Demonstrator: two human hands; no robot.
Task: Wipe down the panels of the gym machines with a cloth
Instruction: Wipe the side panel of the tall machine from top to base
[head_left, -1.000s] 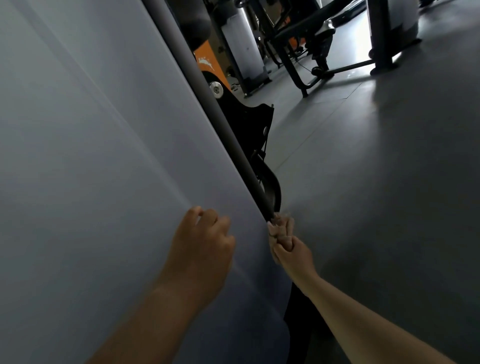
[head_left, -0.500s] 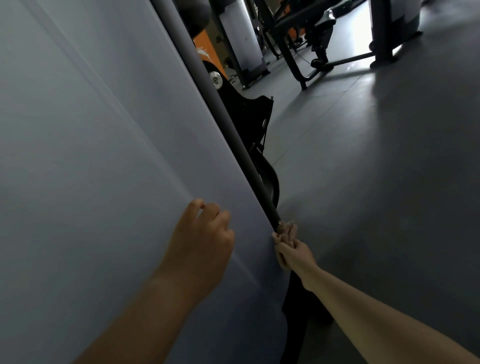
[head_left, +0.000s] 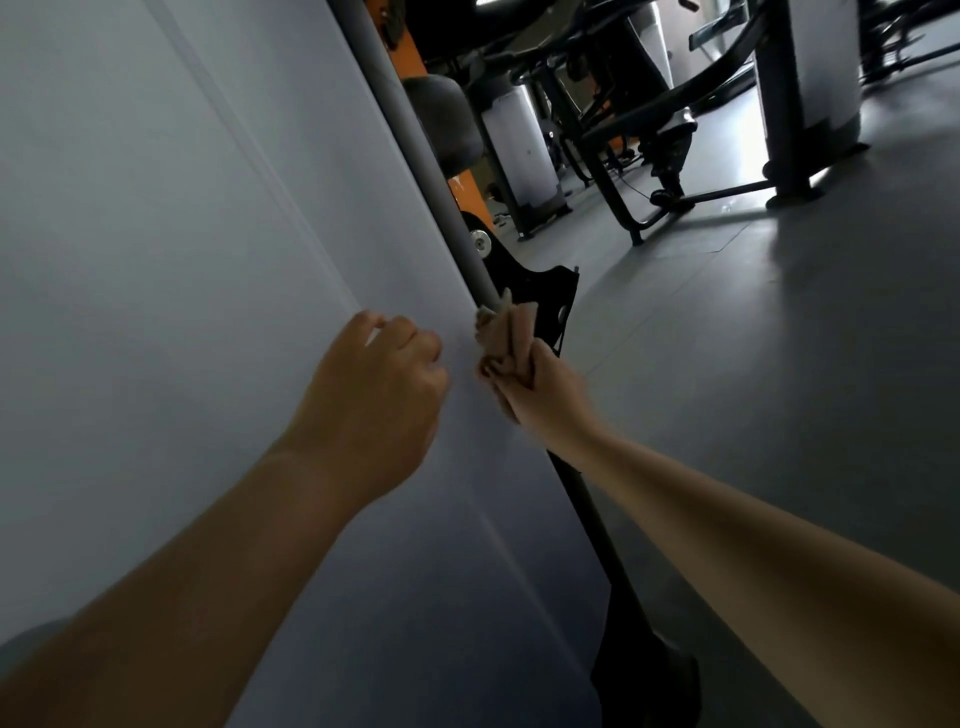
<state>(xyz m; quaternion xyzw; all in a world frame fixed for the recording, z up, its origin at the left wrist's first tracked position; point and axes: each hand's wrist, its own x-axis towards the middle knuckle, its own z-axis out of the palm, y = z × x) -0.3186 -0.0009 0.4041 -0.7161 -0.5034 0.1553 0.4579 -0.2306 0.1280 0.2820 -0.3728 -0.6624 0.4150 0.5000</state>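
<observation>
A large pale grey machine panel (head_left: 197, 291) fills the left half of the view. A grey post (head_left: 415, 140) runs down its right edge. My right hand (head_left: 540, 389) grips a bunched tan cloth (head_left: 506, 330) and presses it against the post at mid-height. My left hand (head_left: 374, 400) rests flat against the panel just left of the cloth, its fingers curled and holding nothing.
Behind the post sit a black bracket (head_left: 540, 291), an orange machine part (head_left: 467, 192) and a dark roller pad (head_left: 447, 130). Other gym machines (head_left: 649, 135) stand at the back right on the grey floor (head_left: 779, 374). A black foot (head_left: 644, 670) lies at the post's base.
My right hand has slid the cloth up the post from near its lower end. My left hand has stayed against the panel. The camera has tilted upward.
</observation>
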